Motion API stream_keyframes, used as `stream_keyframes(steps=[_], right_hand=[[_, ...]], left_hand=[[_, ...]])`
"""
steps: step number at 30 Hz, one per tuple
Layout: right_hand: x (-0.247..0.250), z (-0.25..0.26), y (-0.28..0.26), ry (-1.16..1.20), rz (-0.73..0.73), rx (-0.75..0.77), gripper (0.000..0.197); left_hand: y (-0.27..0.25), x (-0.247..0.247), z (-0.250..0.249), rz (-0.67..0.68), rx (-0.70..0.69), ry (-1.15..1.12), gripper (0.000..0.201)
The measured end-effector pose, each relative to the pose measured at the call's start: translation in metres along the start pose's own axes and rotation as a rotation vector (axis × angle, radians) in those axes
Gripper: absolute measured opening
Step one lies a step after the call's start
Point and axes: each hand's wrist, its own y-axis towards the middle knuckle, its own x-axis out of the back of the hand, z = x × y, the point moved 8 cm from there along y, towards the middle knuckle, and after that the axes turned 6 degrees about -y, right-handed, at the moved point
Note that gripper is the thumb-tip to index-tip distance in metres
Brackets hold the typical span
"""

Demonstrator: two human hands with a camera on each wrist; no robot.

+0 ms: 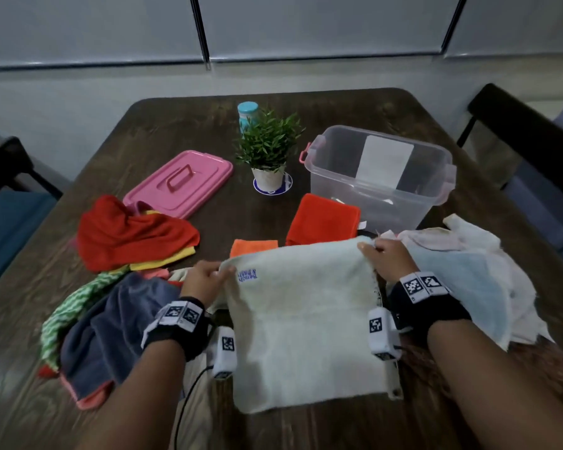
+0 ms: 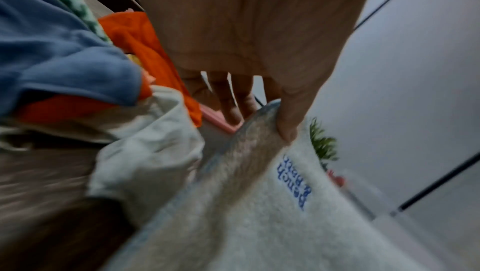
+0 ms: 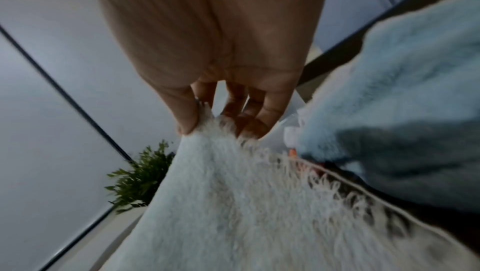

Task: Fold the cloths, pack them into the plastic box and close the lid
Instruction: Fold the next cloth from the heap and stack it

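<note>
1. On the dark table (image 1: pixel 355 105), far right, the clear plastic box (image 1: pixel 379 177) stands open; its contents are unclear.
2. Near centre, the cream towel (image 1: pixel 306 319) is pinched at its far corners by the left hand (image 1: pixel 202 280) and right hand (image 1: pixel 387 258).
3. Far left lies the pink lid (image 1: pixel 179 183).
4. Beside the box, a folded red cloth (image 1: pixel 322 222).

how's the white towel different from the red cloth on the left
The white towel is spread out, its far corners pinched by the left hand and right hand; the red cloth lies crumpled, untouched, on a pile. The towel carries blue lettering; the red cloth looks plain. Neither is in the box yet.
</note>
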Motion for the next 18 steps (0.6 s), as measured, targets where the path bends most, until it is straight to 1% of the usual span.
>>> stream_keyframes(steps=[2, 4, 6, 8, 10, 11, 13, 14, 16, 17, 18], right_hand=[[-0.011, -0.014, 0.0, -0.021, 0.043, -0.044, 0.048], [-0.018, -0.027, -0.002, -0.024, 0.072, -0.085, 0.047], [-0.025, -0.041, -0.004, 0.041, 0.093, -0.144, 0.041], [-0.037, -0.056, -0.008, 0.221, 0.142, -0.236, 0.026], [-0.047, -0.063, -0.014, 0.352, 0.175, -0.305, 0.012], [-0.05, -0.067, -0.014, 0.405, 0.177, -0.331, 0.01], [-0.053, -0.072, -0.017, 0.503, 0.181, -0.406, 0.015], [-0.056, -0.076, -0.02, 0.526, 0.198, -0.46, 0.022], [-0.059, -0.086, -0.023, 0.499, 0.216, -0.523, 0.038], [-0.063, -0.093, -0.024, 0.475, 0.228, -0.539, 0.042], [-0.069, -0.099, -0.026, 0.463, 0.252, -0.547, 0.041]], left_hand=[[0.001, -0.006, 0.023, -0.017, -0.019, 0.064, 0.055], [-0.003, -0.006, 0.036, -0.055, 0.036, 0.093, 0.059], [-0.011, -0.009, 0.04, -0.063, 0.083, 0.08, 0.053], [-0.017, -0.019, 0.038, -0.006, 0.092, -0.012, 0.049], [-0.023, -0.029, 0.043, 0.04, 0.155, -0.107, 0.035], [-0.026, -0.034, 0.045, 0.058, 0.192, -0.14, 0.027], [-0.033, -0.042, 0.046, 0.08, 0.239, -0.175, 0.022], [-0.036, -0.048, 0.05, 0.091, 0.282, -0.217, 0.022], [-0.047, -0.061, 0.059, 0.127, 0.39, -0.338, 0.019], [-0.052, -0.066, 0.063, 0.137, 0.412, -0.358, 0.016], [-0.054, -0.07, 0.069, 0.149, 0.403, -0.353, 0.016]])
